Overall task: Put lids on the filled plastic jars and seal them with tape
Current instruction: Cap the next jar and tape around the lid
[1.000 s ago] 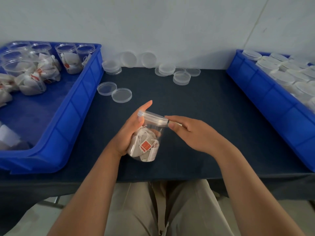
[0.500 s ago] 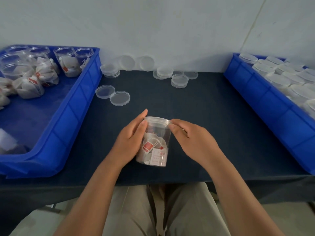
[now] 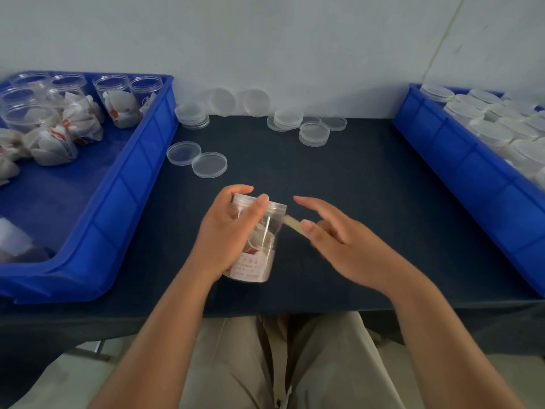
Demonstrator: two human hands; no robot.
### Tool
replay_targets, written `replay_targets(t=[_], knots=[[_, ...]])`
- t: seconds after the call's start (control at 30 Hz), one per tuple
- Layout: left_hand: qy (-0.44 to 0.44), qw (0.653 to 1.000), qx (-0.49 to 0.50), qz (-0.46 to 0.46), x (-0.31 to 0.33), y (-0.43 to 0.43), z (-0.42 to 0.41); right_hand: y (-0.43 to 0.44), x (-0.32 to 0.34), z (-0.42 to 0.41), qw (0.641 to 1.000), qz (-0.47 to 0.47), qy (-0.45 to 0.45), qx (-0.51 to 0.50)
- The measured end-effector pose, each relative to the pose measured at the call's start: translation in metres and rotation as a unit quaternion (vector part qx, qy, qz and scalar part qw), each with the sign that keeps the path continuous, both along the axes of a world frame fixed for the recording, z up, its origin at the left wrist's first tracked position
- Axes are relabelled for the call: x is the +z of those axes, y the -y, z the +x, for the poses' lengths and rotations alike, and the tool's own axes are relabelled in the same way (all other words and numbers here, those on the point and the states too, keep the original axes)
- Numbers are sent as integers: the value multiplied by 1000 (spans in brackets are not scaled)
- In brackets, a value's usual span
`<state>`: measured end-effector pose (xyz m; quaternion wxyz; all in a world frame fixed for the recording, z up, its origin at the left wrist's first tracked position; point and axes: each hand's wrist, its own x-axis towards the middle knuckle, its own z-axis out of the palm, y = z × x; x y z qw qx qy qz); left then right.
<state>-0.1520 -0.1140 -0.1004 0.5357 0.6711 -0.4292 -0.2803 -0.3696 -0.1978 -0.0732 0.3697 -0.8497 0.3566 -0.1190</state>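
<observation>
Left hand (image 3: 227, 231) clamped round the upper half of the filled jar (image 3: 261, 252): thumb laid up the near face to the lid (image 3: 272, 205), fingers curled over the far side of the rim. Jar roughly upright, packed with white sachets bearing red tags, base down on the dark table (image 3: 354, 184) close to its front edge, midway between the two bins. Lid seated on the jar's mouth.

From the right side of the lid's rim, a short strip of tape (image 3: 292, 224) stretched out and slightly down to the right hand (image 3: 348, 249). Free end of the strip pinched at the tip of the thumb, index finger straight and lifted clear above it, remaining fingers loosely extended below. Right hand just beside the jar, touching it only through the tape.

Just beyond the jar, two loose lids (image 3: 209, 165) flat on the table, edges touching. Farther back near the wall, more lids in low stacks (image 3: 314, 133), with two leaning upright against the wall (image 3: 221, 101).

At far left, a blue bin (image 3: 118, 208) holding open filled jars (image 3: 118, 104) and loose sachets (image 3: 53, 144). At far right, a second blue bin (image 3: 442, 160) packed with lidded jars (image 3: 472, 113).
</observation>
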Motion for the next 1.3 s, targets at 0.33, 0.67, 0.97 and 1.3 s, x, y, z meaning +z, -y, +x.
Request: replay_targets(t=[0.33, 0.67, 0.97, 1.3], knots=[[-18, 996, -89, 2, -7, 1, 23, 23, -5, 1, 998, -64, -29, -7], [-185, 976, -114, -14, -28, 8, 28, 21, -11, 20, 997, -70, -20, -12], [-260, 956, -134, -8, -27, 18, 31, 20, -1, 17, 997, -73, -28, -14], [-209, 965, -159, -25, -29, 20, 29, 28, -2, 6, 994, -86, -59, -37]])
